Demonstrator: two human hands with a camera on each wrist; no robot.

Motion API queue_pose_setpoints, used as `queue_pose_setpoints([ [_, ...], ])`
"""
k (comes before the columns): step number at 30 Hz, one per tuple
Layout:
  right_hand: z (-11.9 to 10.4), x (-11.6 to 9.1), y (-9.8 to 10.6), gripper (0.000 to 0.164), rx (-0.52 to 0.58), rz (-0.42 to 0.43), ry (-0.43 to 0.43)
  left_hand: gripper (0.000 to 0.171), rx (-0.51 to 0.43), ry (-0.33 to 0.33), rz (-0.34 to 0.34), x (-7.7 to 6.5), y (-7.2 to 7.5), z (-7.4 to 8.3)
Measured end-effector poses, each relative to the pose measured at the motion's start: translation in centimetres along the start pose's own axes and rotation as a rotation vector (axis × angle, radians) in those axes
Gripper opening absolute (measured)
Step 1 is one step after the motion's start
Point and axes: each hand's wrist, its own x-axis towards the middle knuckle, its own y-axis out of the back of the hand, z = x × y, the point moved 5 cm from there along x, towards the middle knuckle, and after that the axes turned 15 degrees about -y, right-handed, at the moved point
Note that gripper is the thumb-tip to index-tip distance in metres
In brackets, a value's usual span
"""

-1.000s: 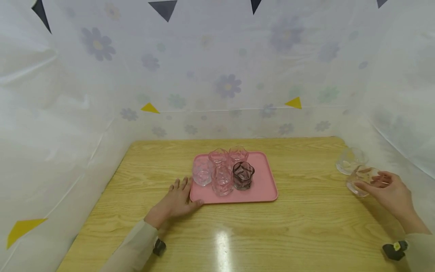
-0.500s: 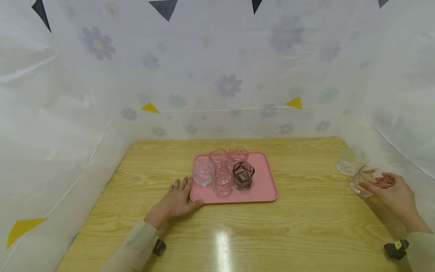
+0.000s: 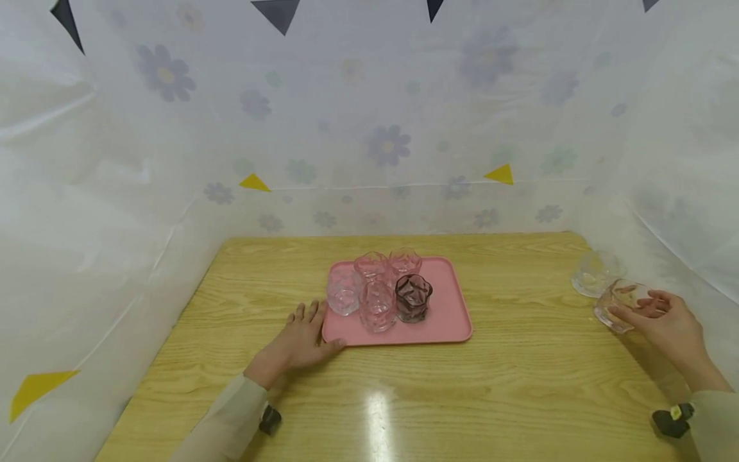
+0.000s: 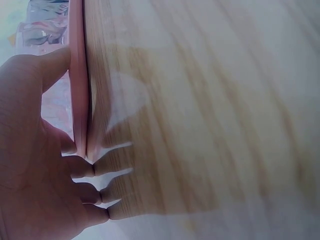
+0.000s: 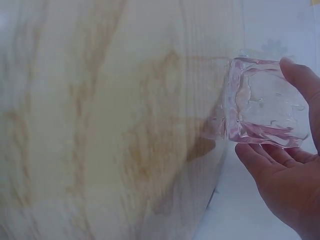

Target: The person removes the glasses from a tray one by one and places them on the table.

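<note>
My left hand (image 3: 300, 340) lies spread at the front left corner of a pink tray (image 3: 450, 314), thumb along its rim; the left wrist view shows the thumb tip against the tray's edge (image 4: 78, 95). On the tray stand a clear glass (image 3: 344, 295), pink glasses, the nearest (image 3: 378, 308) at the front, and a dark grey glass (image 3: 413, 298). Far to the right, my right hand (image 3: 670, 327) holds a faceted, pink-tinted glass (image 5: 265, 102) between thumb and fingers, its base close to the tabletop. Just behind it stands another clear glass (image 3: 594, 274).
The wood-grain table (image 3: 462, 398) runs up to a white flowered curtain (image 3: 346, 128) at the back, with white sheeting (image 3: 693, 212) close beside the right hand. Bare tabletop lies between the tray and the right-hand glasses.
My right hand and its glass have shifted slightly to the right over the last second, then stayed nearly in place. The left hand, tray and glasses on it have not moved.
</note>
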Motion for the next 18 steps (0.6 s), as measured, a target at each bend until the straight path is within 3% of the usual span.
queue_pose_setpoints([
  [10, -0.3, 0.1, 0.0, 0.108, -0.008, -0.002, 0.0, 0.101, -0.003, -0.009, 0.001, -0.1, 0.1, 0.1],
  [18, -3.4, -1.4, 0.2, 0.109, 0.085, 0.041, 0.064, 0.101, 0.007, -0.014, 0.002, -0.1, 0.1, 0.1],
])
